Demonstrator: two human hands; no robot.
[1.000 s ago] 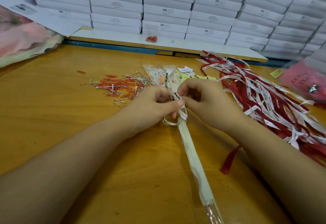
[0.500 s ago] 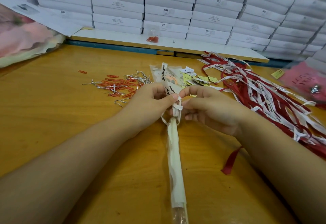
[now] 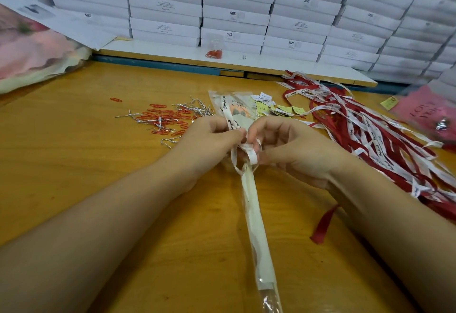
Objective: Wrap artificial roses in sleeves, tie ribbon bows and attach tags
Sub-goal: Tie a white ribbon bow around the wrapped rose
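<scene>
Grip on ribbon (image 3: 250,155); rose (image 3: 255,214) head seemingly away

The white boxes (image 3: 237,14) stacked along the back carry the printed mark "SGS" on their front faces; it reads clearly on several of them. Other boxes carry a smaller block of print, too small to read.

The white ribbon (image 3: 227,115) at the centre bears a line of black cursive script whose words cannot be made out. The same script runs along the white strands in the ribbon pile (image 3: 370,135) on the right.

The pink packet (image 3: 419,112) at the right edge shows large pale lettering, upside down to the camera, possibly "LOVE YOU".

The small tags (image 3: 262,108) bear marks too fine to read.
</scene>
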